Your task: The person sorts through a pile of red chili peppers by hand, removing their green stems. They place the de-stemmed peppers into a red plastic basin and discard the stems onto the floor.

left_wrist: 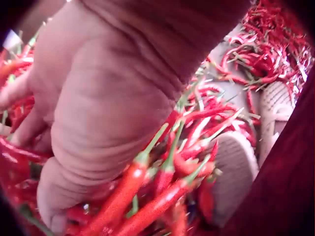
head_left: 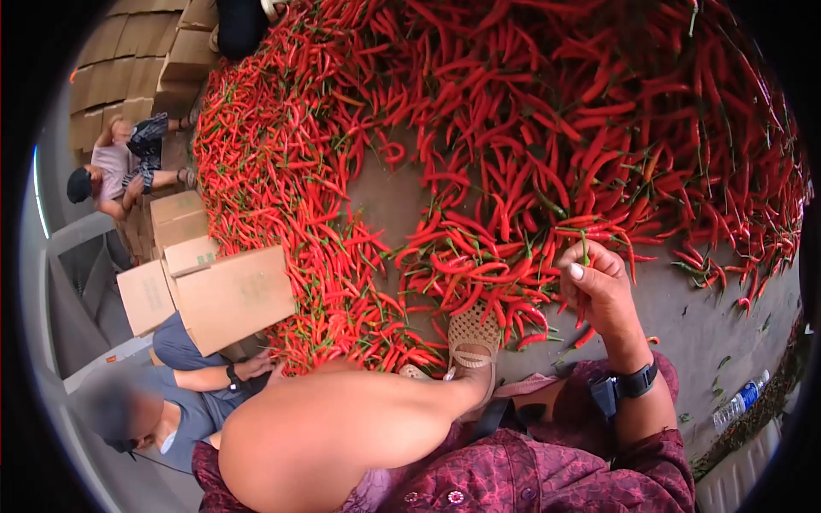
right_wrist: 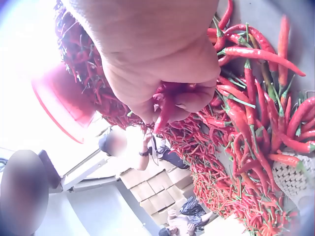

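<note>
My right hand (head_left: 603, 286) is above the edge of the heap of red chili peppers (head_left: 479, 265). Its thumb and fingers pinch a green stem in the head view. In the right wrist view, a red chili pepper (right_wrist: 166, 112) pokes out from the curled fingers, with more red behind it in the grip. The left hand (left_wrist: 98, 108) is down among the chili peppers (left_wrist: 142, 196), thumb and fingers spread apart and some fingertips hidden in the pile. The head view does not show this hand.
Woven beige sandals (head_left: 473, 333) border the heap. Cardboard boxes (head_left: 235, 295) stand at the left, beside a person in a grey shirt (head_left: 184, 427); another person (head_left: 115, 162) sits farther off. A plastic bottle (head_left: 742, 400) lies at the right. A red basin (right_wrist: 61, 103) appears in the right wrist view.
</note>
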